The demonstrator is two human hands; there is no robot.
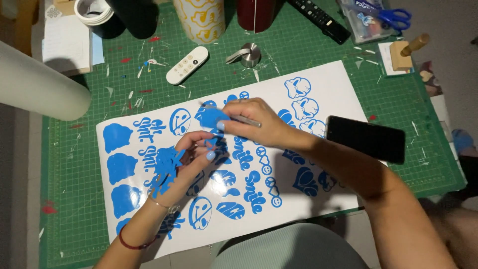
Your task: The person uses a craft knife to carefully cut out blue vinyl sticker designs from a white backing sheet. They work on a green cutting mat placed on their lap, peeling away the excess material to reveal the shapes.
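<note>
Head view: the right hand (254, 122) pinches a slim metal weeding tool (245, 120) against a blue vinyl piece (211, 117), while the left hand (191, 157) grips crumpled blue vinyl scrap (167, 167) over the white sticker sheet (328, 84) on the green cutting mat (413, 114); a black phone (366, 139) lies just beside.

sticker sheet (343, 94) white, blue shapes | cutting mat (398, 99) green grid

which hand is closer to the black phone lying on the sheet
Right. The right hand works just left of the black phone, its forearm passing under the phone's lower edge. The left hand, holding peeled blue vinyl scraps, sits farther left.
</note>
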